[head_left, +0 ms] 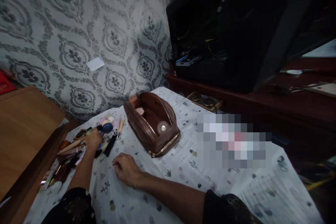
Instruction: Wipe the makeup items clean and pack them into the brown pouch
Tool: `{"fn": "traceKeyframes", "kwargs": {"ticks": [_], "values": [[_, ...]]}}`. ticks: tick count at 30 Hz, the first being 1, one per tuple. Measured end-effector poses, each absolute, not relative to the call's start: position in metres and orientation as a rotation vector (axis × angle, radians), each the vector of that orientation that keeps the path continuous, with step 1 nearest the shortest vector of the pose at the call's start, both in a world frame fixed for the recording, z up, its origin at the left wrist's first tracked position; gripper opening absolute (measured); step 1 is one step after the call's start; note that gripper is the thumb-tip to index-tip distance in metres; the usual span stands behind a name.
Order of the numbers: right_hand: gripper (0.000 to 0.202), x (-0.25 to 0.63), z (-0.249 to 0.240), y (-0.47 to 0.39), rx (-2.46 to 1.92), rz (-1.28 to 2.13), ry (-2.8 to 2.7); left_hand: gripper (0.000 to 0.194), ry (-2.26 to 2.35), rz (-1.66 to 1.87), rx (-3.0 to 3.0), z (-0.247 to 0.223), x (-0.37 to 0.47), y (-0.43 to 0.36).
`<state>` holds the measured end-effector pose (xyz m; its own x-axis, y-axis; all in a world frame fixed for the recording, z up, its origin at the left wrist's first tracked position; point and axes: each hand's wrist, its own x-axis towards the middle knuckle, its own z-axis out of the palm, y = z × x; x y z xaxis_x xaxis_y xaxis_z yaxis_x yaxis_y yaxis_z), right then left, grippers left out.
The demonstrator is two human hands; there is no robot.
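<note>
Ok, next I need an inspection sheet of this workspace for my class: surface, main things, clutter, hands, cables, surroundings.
Surface: white printed cloth.
Main things: brown bag, unzipped, with a pink item inside; cosmetics heaped left of it.
Clutter: pixelated patch at right, contents unreadable.
Hands: left hand at the cosmetics, grip unclear; right hand before the bag, fingers curled, nothing seen in it.
Cables: yellow strand at lower right, possibly a cable.
Surroundings: patterned wall; large black object at right; brown board at left.
</note>
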<state>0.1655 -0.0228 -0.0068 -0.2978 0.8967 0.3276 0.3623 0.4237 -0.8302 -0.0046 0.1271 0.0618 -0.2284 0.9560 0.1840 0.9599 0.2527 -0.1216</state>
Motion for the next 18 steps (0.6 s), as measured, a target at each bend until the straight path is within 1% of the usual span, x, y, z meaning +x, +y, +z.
{"fn": "traceKeyframes", "kwargs": {"ticks": [9,18], "values": [[0.022,0.166,-0.008,-0.02,-1.066,0.83,-1.839,0.045,-2.33,-0.091,-1.788,0.062,-0.005,0.124],[0.021,0.17,-0.009,-0.019,-1.001,0.829,-1.858,0.038,-2.312,-0.293,-1.886,0.045,-0.021,0.108]]}}
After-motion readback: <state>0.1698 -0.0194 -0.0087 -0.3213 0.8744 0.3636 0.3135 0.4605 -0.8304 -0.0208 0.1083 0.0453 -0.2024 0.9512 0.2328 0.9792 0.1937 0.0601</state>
